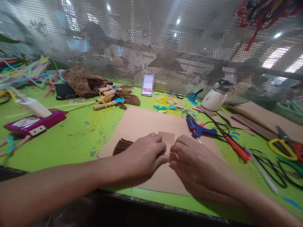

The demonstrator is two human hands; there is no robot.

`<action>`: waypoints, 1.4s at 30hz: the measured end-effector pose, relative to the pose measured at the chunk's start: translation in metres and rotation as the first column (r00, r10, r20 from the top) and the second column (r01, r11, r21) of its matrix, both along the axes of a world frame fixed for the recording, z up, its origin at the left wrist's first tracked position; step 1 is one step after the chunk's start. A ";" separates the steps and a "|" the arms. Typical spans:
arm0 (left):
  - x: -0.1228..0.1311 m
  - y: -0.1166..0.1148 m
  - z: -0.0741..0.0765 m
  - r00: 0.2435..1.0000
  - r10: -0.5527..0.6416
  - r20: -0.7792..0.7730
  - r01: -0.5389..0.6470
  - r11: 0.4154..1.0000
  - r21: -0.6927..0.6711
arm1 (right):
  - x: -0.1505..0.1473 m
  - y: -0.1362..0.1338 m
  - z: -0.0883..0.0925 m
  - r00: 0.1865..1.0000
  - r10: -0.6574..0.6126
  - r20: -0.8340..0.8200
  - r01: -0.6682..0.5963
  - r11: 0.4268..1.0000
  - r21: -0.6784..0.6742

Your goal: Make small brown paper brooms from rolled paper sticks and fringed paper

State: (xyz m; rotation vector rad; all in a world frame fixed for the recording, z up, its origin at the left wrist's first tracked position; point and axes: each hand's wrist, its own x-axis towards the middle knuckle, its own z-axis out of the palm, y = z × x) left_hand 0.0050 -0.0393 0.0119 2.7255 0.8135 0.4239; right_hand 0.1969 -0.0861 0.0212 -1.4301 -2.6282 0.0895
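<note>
Both my hands meet over a large tan card sheet (142, 124) on the green table. My left hand (144, 156) and my right hand (193, 157) are closed in pinches on a small tan paper piece (167, 138), fingertips almost touching. A dark brown pleated paper fan (121, 146) lies on the sheet just left of my left hand. A blue glue gun (195, 126) rests at the sheet's right edge, beyond my right hand.
Rolled brown paper tubes and fans (113, 97) lie at the back. A magenta box (35, 123) sits left, a white jug (216, 96) back right. Red-handled scissors (234, 146), yellow scissors (282, 146) and black cables (279, 170) crowd the right. A perforated screen (151, 41) closes the back.
</note>
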 end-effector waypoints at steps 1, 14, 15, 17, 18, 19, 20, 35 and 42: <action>0.000 0.000 0.000 1.000 0.004 0.000 -0.004 1.000 -0.006 | 0.000 0.000 0.000 0.998 0.042 0.044 -0.043 0.999 0.026; -0.001 -0.002 0.003 0.998 -0.064 -0.013 0.065 0.996 0.064 | 0.003 -0.002 -0.007 0.995 0.033 0.098 -0.038 0.998 0.047; -0.001 -0.002 0.003 0.997 -0.069 -0.025 0.071 0.995 0.076 | 0.003 -0.002 -0.007 0.995 0.033 0.096 -0.038 0.998 0.051; -0.002 -0.002 0.001 0.997 -0.067 -0.044 0.071 0.992 0.100 | 0.003 -0.003 -0.006 0.996 0.021 0.090 -0.026 0.998 0.049; -0.003 -0.002 0.000 0.996 -0.068 -0.054 0.074 0.991 0.113 | 0.003 -0.003 -0.006 0.996 0.011 0.086 -0.015 0.999 0.042; -0.003 -0.002 -0.001 0.995 -0.070 -0.067 0.078 0.989 0.124 | 0.002 -0.003 -0.006 0.997 0.000 0.082 -0.003 0.999 0.037; -0.003 -0.002 -0.002 0.994 -0.071 -0.081 0.082 0.987 0.137 | 0.002 -0.003 -0.006 0.997 -0.009 0.082 0.006 0.999 0.033; -0.004 -0.001 0.001 0.983 -0.029 -0.180 0.051 0.991 0.124 | 0.015 0.008 -0.004 0.988 0.095 0.121 -0.097 0.995 0.008; -0.004 -0.001 0.005 0.986 -0.050 -0.160 0.064 0.995 0.083 | 0.019 0.006 0.000 0.994 0.016 0.110 -0.012 0.999 -0.035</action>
